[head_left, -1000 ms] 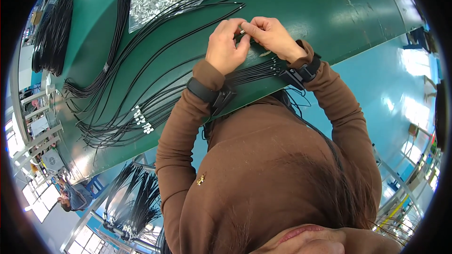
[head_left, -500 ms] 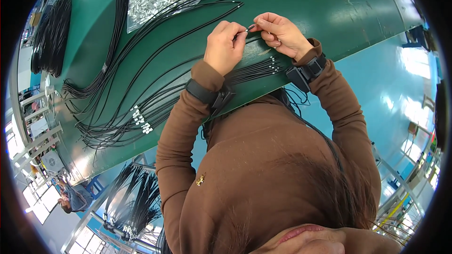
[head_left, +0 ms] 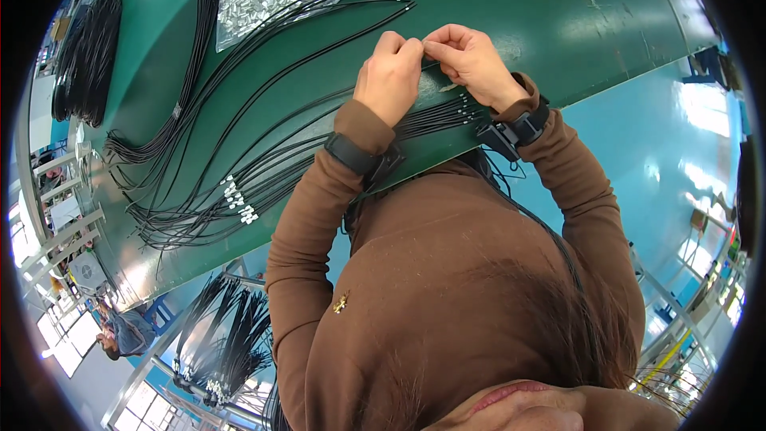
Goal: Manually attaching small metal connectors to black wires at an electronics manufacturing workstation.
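Above the green table, my left hand [head_left: 391, 73] and my right hand [head_left: 472, 65] meet with their fingertips together. Both are closed in a pinch on a black cable, whose end is mostly hidden by the fingers. Under my hands lies a bundle of black cables [head_left: 435, 117] with small pale metal tips at its right end. White connectors [head_left: 238, 201] sit on the cables to the left. Other black cables [head_left: 307, 62] curve across the table, their tipped ends just beyond my left hand.
A clear plastic bag of small silvery metal pieces [head_left: 275, 0] lies at the far side of the green table [head_left: 542, 24]. Thick coils of black cable [head_left: 86, 60] rest at the left. Cable bundles hang from a rack [head_left: 227, 335] below left. A person [head_left: 124, 334] is in the distance.
My hands have drawn together, the left moving slightly right. The dark cable end that showed between the fingertips is now mostly covered.
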Motion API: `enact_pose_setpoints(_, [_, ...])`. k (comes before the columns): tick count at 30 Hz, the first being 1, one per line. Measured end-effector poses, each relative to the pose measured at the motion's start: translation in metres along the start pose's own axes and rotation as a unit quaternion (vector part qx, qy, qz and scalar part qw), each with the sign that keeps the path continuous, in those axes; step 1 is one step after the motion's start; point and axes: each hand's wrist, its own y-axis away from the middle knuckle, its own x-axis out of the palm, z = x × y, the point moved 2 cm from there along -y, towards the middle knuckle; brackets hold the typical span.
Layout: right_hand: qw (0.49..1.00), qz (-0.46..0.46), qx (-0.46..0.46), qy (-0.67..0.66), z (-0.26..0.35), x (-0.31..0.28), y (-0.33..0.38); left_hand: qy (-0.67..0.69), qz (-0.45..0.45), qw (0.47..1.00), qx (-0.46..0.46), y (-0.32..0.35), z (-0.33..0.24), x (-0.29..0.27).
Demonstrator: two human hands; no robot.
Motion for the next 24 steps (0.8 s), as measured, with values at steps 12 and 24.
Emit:
enact_pose_setpoints(12, [0.999,0.034,0.005,-0.004,0.014,0.002,0.004,0.035,-0.007,0.998,-0.051,-0.002,0.0,-0.006])
enact_pose_setpoints(24, [0.913,-0.022,-0.162,0.374,-0.01,-0.043,-0.026,-0.14,0.104,0.976,-0.134,0.074,0.083,-0.138])
